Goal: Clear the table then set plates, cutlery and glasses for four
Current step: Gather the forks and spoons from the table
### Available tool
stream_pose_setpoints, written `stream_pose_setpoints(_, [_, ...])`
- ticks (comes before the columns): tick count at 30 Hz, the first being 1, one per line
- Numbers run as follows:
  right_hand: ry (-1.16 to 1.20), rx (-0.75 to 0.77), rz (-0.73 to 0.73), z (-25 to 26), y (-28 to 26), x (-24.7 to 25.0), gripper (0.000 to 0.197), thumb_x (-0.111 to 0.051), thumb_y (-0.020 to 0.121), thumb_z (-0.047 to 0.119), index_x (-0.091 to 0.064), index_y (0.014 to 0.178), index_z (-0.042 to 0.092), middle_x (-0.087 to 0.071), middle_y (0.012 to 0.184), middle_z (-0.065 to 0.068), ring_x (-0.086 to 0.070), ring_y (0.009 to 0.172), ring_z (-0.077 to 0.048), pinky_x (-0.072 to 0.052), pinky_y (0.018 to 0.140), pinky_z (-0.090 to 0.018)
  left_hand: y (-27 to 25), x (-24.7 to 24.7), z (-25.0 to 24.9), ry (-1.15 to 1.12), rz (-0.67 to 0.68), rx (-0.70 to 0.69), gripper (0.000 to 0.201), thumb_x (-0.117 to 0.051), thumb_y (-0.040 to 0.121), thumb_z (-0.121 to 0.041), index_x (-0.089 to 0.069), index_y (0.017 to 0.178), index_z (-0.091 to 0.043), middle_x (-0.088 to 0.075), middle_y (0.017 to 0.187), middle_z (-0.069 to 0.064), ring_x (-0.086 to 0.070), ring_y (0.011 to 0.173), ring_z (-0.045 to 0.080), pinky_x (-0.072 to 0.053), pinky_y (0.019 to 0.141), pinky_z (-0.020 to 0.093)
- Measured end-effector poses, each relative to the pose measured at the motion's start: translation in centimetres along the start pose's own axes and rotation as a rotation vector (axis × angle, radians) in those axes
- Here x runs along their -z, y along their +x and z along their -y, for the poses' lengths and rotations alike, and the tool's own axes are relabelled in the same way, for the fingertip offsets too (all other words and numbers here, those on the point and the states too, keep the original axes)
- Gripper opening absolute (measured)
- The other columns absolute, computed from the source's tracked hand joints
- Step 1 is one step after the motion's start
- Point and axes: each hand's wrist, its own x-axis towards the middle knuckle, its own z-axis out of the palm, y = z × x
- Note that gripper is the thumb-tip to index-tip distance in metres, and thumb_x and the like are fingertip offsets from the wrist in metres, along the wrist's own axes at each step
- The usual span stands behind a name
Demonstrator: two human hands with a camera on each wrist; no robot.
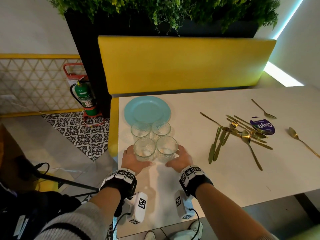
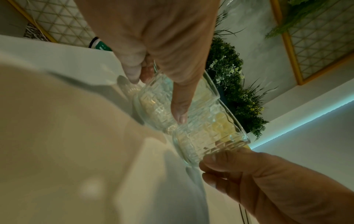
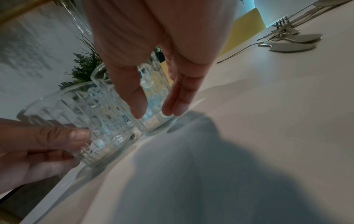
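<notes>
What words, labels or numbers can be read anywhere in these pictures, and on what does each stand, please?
"ClayG", upside down and cut off by cutlery: purple round label on the table.
Fire extinguisher label: too small to read.
Wrist-band square markers: coded patterns, no words.

The head camera looks steeply down over the table [image 1: 216, 170], with the glasses [image 1: 154, 141] near the centre. Both wrist cameras sit low, close beside those glasses, facing them from opposite sides; all three views share them.
</notes>
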Motion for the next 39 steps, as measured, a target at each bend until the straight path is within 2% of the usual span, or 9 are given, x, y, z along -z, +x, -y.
stream_pose_setpoints(4, [0.051,-0.031,0.035,-0.2,-0.2,1.3,0.091,-0.079,0.070,0.005,-0.029,0.145,0.019,-0.048,0.141,-0.003,-0.055,0.121,-0.023,-0.045,0.103,-0.032,-1.9,1.1,-1.2,0.047,-0.050,-0.046,0.125,-0.085,0.053,-0.048,-0.014,0.149,-0.010,-0.020,0.152,0.015,-0.024,0.141,0.031,-0.026,0.113,0.042])
stream_pose_setpoints(7, [0.065,-0.057,0.025,-0.4,-0.3,3.1,0.084,-0.075,0.075,0.002,-0.031,0.144,0.017,-0.048,0.139,-0.005,-0.054,0.121,-0.023,-0.045,0.098,-0.027,-3.3,2.0,-3.0,-0.068,-0.238,-0.189,0.147,-0.056,0.026,-0.081,-0.017,0.148,-0.009,-0.021,0.151,0.016,-0.019,0.139,0.031,-0.023,0.112,0.048])
stream_pose_setpoints(11, [0.196,-0.100,-0.025,-0.4,0.0,6.2,0.062,-0.067,0.079,-0.006,-0.044,0.135,0.008,-0.050,0.136,-0.013,-0.060,0.095,-0.025,-0.052,0.072,-0.018,-2.0,1.5,-5.6,-0.165,-0.444,-0.348,0.111,-0.049,0.049,-0.068,-0.042,0.133,0.003,-0.043,0.131,0.027,-0.037,0.122,0.043,-0.031,0.101,0.051])
stream_pose_setpoints(13, [0.114,-0.073,-0.083,-0.1,0.0,7.9,0.054,-0.068,0.080,0.000,-0.049,0.130,0.006,-0.055,0.131,-0.013,-0.060,0.102,-0.027,-0.053,0.079,-0.023,-1.3,1.0,-7.8,-0.152,-0.461,-0.409,0.093,-0.048,0.059,-0.060,-0.051,0.125,0.004,-0.050,0.122,0.028,-0.043,0.114,0.044,-0.032,0.098,0.047])
stream_pose_setpoints(16, [-0.010,-0.061,-0.145,-0.2,-0.1,10.7,0.048,-0.068,0.084,0.016,-0.051,0.128,0.010,-0.062,0.123,-0.003,-0.060,0.113,-0.022,-0.049,0.098,-0.033,-1.2,0.0,-12.2,-0.134,-0.378,-0.521,0.055,-0.059,0.074,-0.033,-0.058,0.116,0.001,-0.053,0.119,0.025,-0.045,0.113,0.040,-0.030,0.098,0.040])
stream_pose_setpoints(18, [-0.022,-0.082,-0.220,-1.0,0.2,12.9,0.043,-0.068,0.083,0.020,-0.057,0.124,0.015,-0.065,0.118,0.000,-0.061,0.111,-0.019,-0.049,0.099,-0.032,-1.1,-1.6,-15.1,-0.134,-0.304,-0.584,0.033,-0.062,0.081,-0.011,-0.061,0.112,-0.001,-0.054,0.119,0.020,-0.048,0.109,0.033,-0.033,0.095,0.032])
stream_pose_setpoints(21, [-0.061,-0.085,-0.287,-2.3,0.7,16.4,0.030,-0.066,0.083,0.019,-0.065,0.113,0.014,-0.067,0.114,-0.006,-0.063,0.100,-0.021,-0.052,0.095,-0.035,-0.7,-5.0,-19.1,-0.063,-0.136,-0.647,0.022,-0.058,0.085,-0.009,-0.063,0.106,-0.007,-0.058,0.116,0.012,-0.054,0.099,0.023,-0.039,0.086,0.024])
stream_pose_setpoints(27, [-0.049,-0.158,-0.384,-6.7,4.1,23.3,0.022,-0.069,0.080,0.019,-0.068,0.101,0.013,-0.068,0.094,-0.005,-0.063,0.086,-0.022,-0.055,0.087,-0.037,1.8,-12.4,-24.6,0.268,0.262,-0.528,0.032,-0.058,0.087,-0.024,-0.059,0.116,-0.012,-0.060,0.123,0.005,-0.055,0.115,0.021,-0.042,0.096,0.027])
stream_pose_setpoints(39, [-0.098,-0.250,-0.335,-11.7,12.2,32.5,0.008,-0.068,0.083,0.027,-0.066,0.090,0.024,-0.066,0.088,-0.001,-0.065,0.087,-0.020,-0.053,0.080,-0.027,11.3,-24.0,-27.6,0.845,0.340,-0.445,0.051,-0.038,0.093,-0.011,-0.035,0.143,-0.021,-0.035,0.146,0.011,-0.034,0.132,0.031,-0.033,0.110,0.037])
